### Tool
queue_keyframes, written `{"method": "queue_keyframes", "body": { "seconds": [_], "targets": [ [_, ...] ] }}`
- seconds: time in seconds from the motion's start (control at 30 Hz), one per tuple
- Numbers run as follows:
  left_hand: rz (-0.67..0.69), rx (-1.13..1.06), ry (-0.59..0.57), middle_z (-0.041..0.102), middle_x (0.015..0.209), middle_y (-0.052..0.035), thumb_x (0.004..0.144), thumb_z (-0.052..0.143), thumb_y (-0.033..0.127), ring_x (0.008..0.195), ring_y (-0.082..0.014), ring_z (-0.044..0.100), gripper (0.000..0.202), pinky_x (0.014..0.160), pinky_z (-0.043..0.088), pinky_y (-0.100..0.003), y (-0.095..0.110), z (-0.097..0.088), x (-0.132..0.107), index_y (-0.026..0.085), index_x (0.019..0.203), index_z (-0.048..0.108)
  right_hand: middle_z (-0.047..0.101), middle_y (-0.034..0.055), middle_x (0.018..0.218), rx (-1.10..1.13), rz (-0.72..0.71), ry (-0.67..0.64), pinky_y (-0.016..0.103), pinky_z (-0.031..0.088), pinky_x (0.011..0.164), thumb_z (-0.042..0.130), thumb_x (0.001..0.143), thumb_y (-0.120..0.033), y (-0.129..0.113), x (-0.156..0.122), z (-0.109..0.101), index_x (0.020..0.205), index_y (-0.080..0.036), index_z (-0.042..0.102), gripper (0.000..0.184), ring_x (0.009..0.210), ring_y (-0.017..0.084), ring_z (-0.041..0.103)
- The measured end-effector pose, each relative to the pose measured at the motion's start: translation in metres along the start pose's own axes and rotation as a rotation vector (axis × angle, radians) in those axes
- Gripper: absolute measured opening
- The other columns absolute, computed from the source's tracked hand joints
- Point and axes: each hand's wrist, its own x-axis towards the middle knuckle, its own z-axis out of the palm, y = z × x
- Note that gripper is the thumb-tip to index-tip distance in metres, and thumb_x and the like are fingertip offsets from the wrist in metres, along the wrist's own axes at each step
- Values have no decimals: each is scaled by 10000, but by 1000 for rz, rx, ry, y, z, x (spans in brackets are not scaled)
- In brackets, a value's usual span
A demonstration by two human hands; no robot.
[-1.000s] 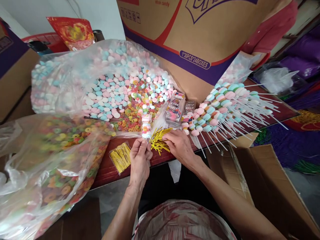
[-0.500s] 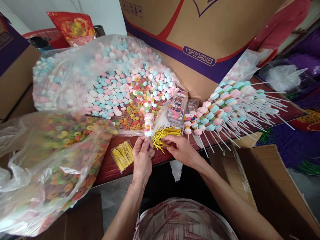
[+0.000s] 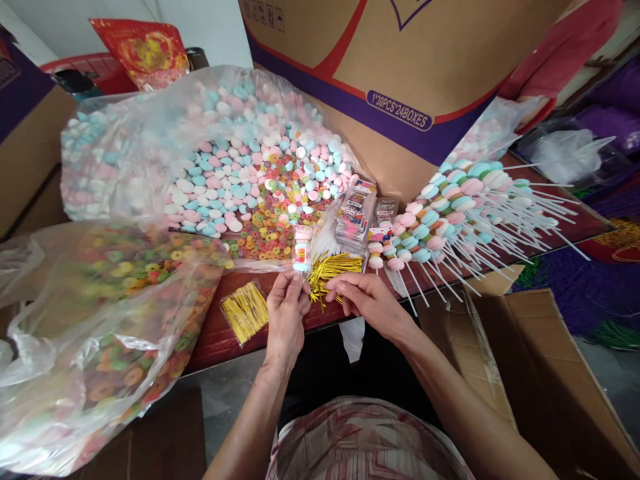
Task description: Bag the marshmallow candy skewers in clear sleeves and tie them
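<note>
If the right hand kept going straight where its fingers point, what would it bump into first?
The right hand would probably meet the loose gold ties first, then perhaps the left hand beyond them. Whether it would touch the ties or pass just over them is hard to tell.

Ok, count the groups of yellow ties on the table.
2: one packet left of the left hand, one loose pile beside the right hand. More could be hidden.

"1*30PCS*24BOXES" on big carton (image 3: 395,70)
</note>
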Motion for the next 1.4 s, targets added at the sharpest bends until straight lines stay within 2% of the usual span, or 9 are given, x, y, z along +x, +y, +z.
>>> {"method": "queue_keyframes", "body": {
  "seconds": [0.17, 0.37, 0.57, 0.77, 0.87, 0.97, 1.07, 1.2, 1.4],
  "targets": [
    [-22, -5, -68, 522, 602, 49, 736, 767, 337, 422, -2, 212, 283, 411, 140, -161, -1, 5, -2, 159, 798, 556, 695, -7, 809, 100, -111, 67, 226, 388, 509, 533, 941, -293, -15, -14, -3, 1053, -219, 554, 136, 520, 85, 493],
    [-67, -41, -160, 436, 547, 84, 767, 738, 305, 443, -37, 212, 267, 427, 142, -160, -3, 24, -13, 222, 929, 543, 625, -15, 717, 54, -209, 266, 240, 434, 593, 620, 888, -241, -2, -5, 18, 818, -197, 590, 88, 626, 111, 528],
    [-7, -87, -170, 304, 529, 98, 800, 714, 309, 458, -57, 182, 219, 426, 175, -165, -11, 36, -19, 228, 849, 516, 599, -21, 722, 71, -254, 452, 253, 473, 621, 645, 866, -249, 5, -4, 29, 782, -197, 603, 107, 657, 123, 558],
    [220, 118, -132, 508, 741, 18, 855, 676, 372, 655, -103, 432, 166, 638, 411, -193, -19, 33, -25, 216, 850, 619, 558, -30, 657, 110, -247, 471, 260, 461, 577, 648, 855, -286, -6, -7, 33, 725, -211, 554, 177, 591, 120, 513],
    [321, 190, -107, 568, 808, -7, 840, 695, 368, 770, -141, 500, 179, 773, 443, -233, -16, 34, -28, 213, 778, 632, 540, -21, 662, 79, -232, 495, 264, 448, 563, 635, 867, -329, -7, -9, 36, 718, -217, 529, 214, 589, 122, 485],
    [347, 217, -105, 561, 772, -5, 842, 696, 370, 757, -137, 500, 203, 766, 437, -227, -12, 35, -28, 203, 745, 632, 530, -20, 667, 33, -230, 483, 261, 431, 553, 609, 885, -338, -6, -10, 35, 732, -220, 510, 217, 588, 123, 472],
    [201, 96, -114, 469, 651, 28, 820, 721, 369, 612, -95, 416, 247, 602, 390, -185, -8, 38, -24, 192, 716, 585, 552, -8, 728, -18, -249, 380, 264, 447, 599, 564, 917, -310, -4, -11, 30, 797, -217, 534, 155, 644, 132, 509],
    [-170, -140, -159, 336, 524, 81, 750, 787, 322, 454, -48, 187, 329, 417, 200, -152, 0, 37, -18, 184, 692, 494, 531, 2, 797, -62, -275, 312, 269, 445, 645, 508, 957, -286, -2, -12, 20, 858, -213, 535, 126, 708, 140, 506],
    [-714, -332, -417, 216, 505, 121, 654, 851, 256, 428, -19, 47, 418, 356, 101, -144, 15, 20, -15, 171, 655, 441, 503, 40, 945, -222, -498, 180, 322, 432, 809, 487, 961, -245, -13, -12, -4, 832, -209, 491, 134, 919, 186, 499]
  ]
}}
